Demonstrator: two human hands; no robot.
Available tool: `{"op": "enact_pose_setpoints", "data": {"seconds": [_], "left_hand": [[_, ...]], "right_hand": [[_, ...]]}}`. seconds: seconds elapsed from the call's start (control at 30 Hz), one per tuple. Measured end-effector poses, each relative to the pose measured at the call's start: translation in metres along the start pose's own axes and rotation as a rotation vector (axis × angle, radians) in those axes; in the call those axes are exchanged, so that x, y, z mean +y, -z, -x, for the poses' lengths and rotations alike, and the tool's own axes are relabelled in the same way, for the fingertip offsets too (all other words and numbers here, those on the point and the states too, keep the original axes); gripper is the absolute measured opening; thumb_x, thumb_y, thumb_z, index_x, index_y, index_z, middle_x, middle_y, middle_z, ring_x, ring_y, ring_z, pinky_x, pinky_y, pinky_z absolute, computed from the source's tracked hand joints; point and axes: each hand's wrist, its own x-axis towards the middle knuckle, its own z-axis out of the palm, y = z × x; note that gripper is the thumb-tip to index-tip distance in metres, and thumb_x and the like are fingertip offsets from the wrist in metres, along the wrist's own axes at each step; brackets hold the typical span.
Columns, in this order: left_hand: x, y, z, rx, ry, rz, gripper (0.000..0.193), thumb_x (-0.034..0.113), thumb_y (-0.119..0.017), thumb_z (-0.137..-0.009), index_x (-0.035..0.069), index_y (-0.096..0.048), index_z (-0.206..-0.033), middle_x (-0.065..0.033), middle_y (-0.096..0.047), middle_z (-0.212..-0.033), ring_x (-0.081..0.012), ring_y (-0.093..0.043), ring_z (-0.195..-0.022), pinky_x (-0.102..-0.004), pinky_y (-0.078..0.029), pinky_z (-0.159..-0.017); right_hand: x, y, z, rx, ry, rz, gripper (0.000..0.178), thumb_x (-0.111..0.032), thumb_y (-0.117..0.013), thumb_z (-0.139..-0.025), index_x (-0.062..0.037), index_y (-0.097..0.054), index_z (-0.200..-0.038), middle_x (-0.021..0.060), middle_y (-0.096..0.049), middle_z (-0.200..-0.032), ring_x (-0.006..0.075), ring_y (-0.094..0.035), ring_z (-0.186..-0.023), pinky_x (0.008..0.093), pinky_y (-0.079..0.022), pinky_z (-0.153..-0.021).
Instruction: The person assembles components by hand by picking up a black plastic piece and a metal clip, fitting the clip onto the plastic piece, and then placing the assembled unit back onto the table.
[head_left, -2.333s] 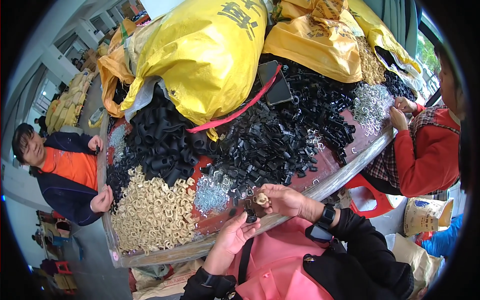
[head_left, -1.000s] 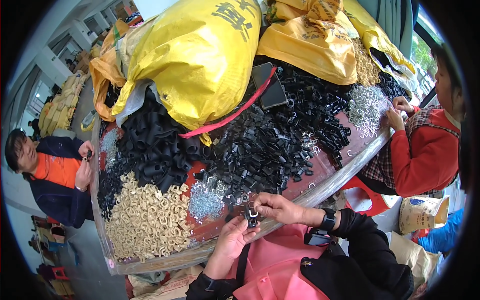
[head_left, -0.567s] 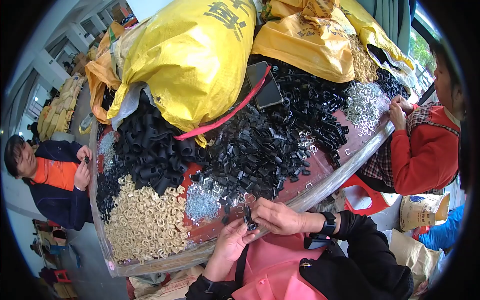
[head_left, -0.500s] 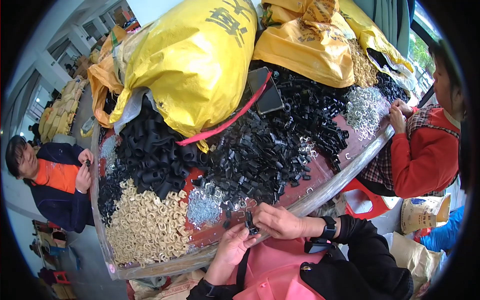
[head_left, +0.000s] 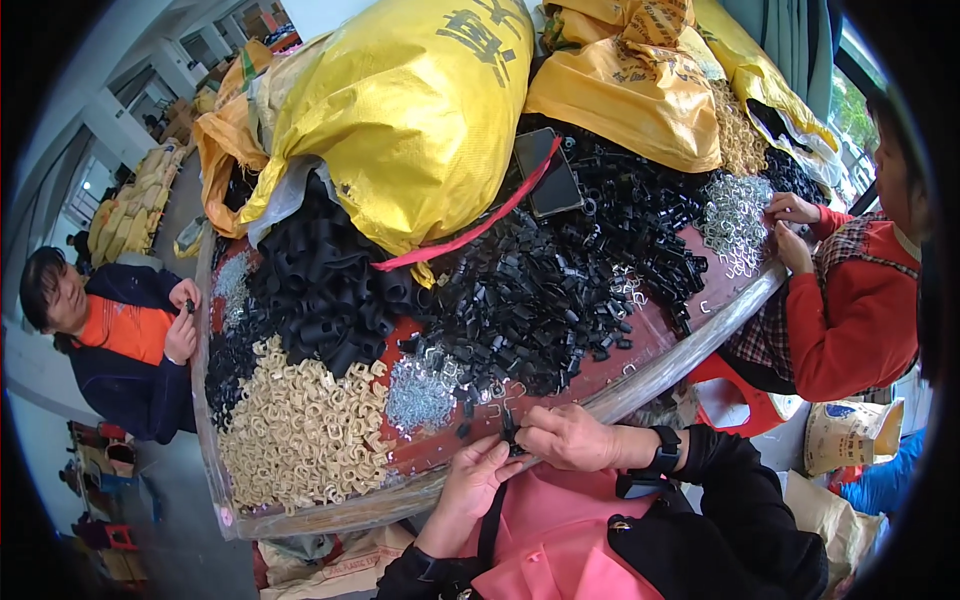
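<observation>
My left hand and my right hand meet at the near edge of the table, fingertips pinched together on a small black plastic part. My right wrist wears a black watch. Just beyond my hands lie a heap of small black plastic parts, a little pile of silver metal clips and a heap of beige plastic rings. What exactly sits between my fingers is mostly hidden.
Big yellow sacks are piled on the table behind a heap of black tubes; a dark phone lies there. A person in an orange vest sits left, a person in red right. A red stool stands nearby.
My hands lowered from the table edge toward my lap and drew together; the small piece seen between my fingers earlier is now nearly covered by them. The camera tilted slightly.
</observation>
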Motion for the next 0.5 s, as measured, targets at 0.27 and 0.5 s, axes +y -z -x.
{"op": "enact_pose_setpoints", "data": {"seconds": [0.27,0.5], "left_hand": [[-0.003,0.012,-0.001,0.027,-0.009,0.037,0.024,0.012,-0.050,-0.085,-0.002,-0.051,-0.104,-0.0166,-0.058,-0.100,-0.0264,-0.059,-0.090,-0.0325,-0.049,-0.079],[-0.001,0.008,-0.010,0.108,-0.084,0.169,0.022,0.014,-0.052,-0.084,0.000,-0.053,-0.102,-0.0122,-0.059,-0.100,-0.0218,-0.056,-0.097,-0.0315,-0.044,-0.085]], "right_hand": [[0.044,-0.034,0.002,0.235,-0.942,-2.025,0.008,-0.001,-0.047,-0.079,-0.0036,-0.051,-0.085,0.0013,-0.052,-0.078,0.0099,-0.052,-0.066,0.0245,-0.043,-0.063],[0.028,-0.044,-0.013,0.173,-0.984,-1.743,0.016,0.005,-0.044,-0.080,-0.0038,-0.050,-0.091,0.0027,-0.051,-0.083,0.0097,-0.050,-0.076,0.0230,-0.041,-0.067]]}}
